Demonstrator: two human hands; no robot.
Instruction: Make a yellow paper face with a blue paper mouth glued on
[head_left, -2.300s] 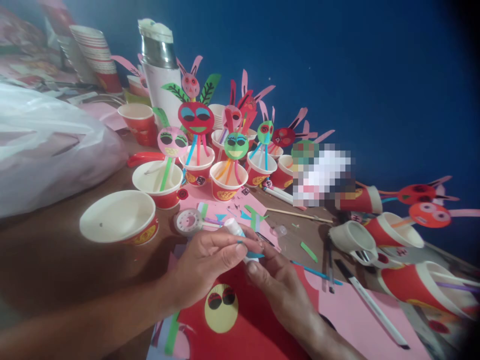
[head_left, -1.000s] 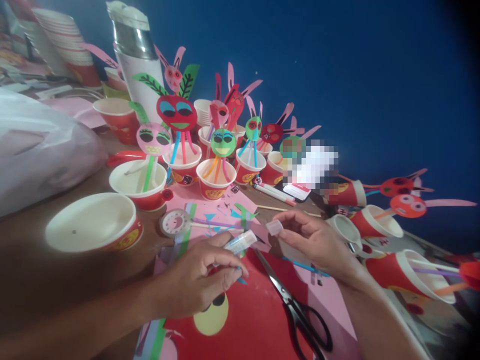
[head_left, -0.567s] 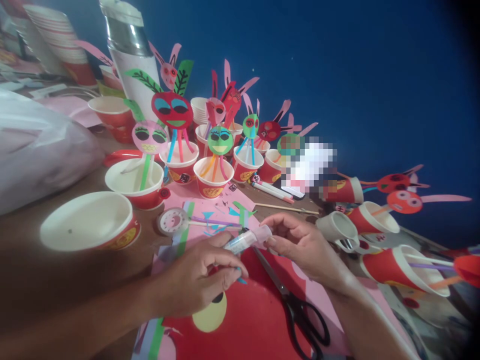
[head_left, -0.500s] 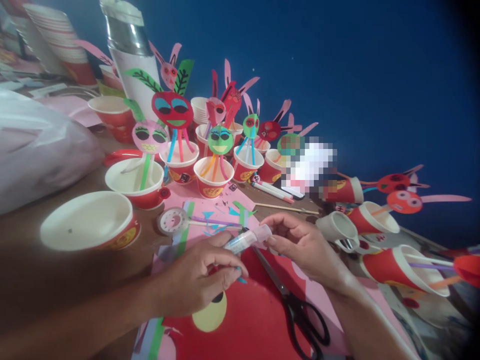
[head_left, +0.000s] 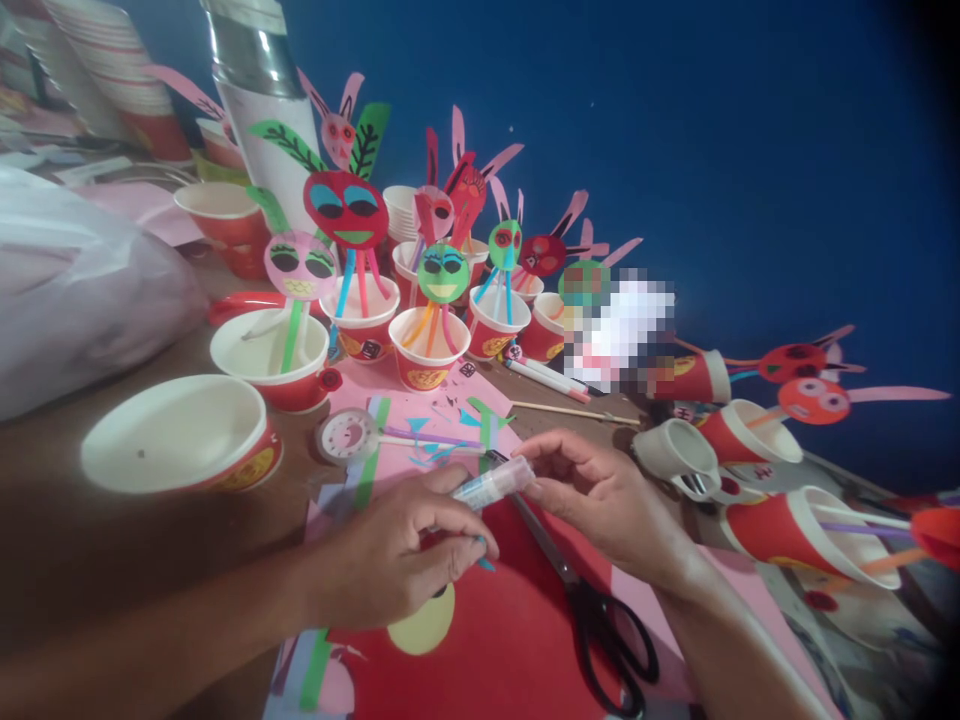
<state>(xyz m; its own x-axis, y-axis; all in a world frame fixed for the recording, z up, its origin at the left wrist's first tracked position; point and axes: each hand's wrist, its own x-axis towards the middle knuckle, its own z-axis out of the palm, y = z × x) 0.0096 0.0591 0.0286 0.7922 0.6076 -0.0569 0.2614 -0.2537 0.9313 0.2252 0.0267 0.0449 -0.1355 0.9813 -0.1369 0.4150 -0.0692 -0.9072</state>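
A clear-capped glue stick (head_left: 484, 490) is held between my two hands, tilted up to the right. My left hand (head_left: 409, 545) is closed around its lower body, and a small blue paper scrap (head_left: 484, 563) sticks out by the thumb. The fingertips of my right hand (head_left: 592, 490) pinch the capped end. Below lies a red paper sheet (head_left: 510, 640) with a pale yellow paper circle (head_left: 424, 625) on it, partly hidden by my left hand. Black-handled scissors (head_left: 585, 600) rest on the red sheet, under my right hand.
Several paper cups, many with paper faces on straws, stand behind, such as a green face (head_left: 444, 272). An empty-looking cup (head_left: 176, 435) is at left beside a plastic bag (head_left: 82, 290). Tipped cups (head_left: 795, 530) lie right. Markers (head_left: 551, 380) and a wooden stick (head_left: 574, 411) lie behind my hands.
The cap, earlier angled at the end of the glue stick, now sits in line with it. My right fingers have moved slightly left, and the view has shifted a little.
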